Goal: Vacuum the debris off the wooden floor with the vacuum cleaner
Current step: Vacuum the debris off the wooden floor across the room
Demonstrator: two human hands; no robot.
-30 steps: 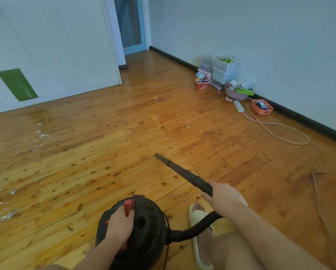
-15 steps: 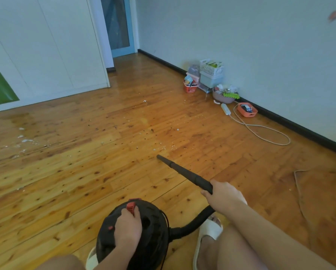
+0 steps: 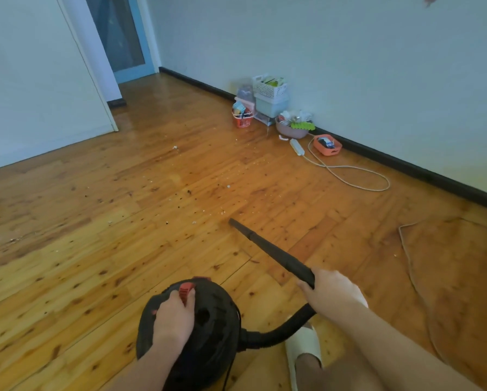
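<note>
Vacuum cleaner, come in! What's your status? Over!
Left hand grips red handle on round black vacuum cleaner. Right hand holds black tapered nozzle, tip aimed at pale crumbs. Nothing between them.

Home room — wooden floor (image 3: 101, 277), storage baskets (image 3: 270, 93), door (image 3: 118, 35).

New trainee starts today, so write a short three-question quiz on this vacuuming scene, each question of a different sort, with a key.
1. True or false: the right hand grips the black nozzle tube.
2. Pick one. The left hand holds the top of: A the vacuum cleaner; B a broom; C a bucket.
3. Fill in: just beyond the tube's tip, small bits of ____ lie on the wooden floor.

Key: 1 true; 2 A; 3 debris.
</note>
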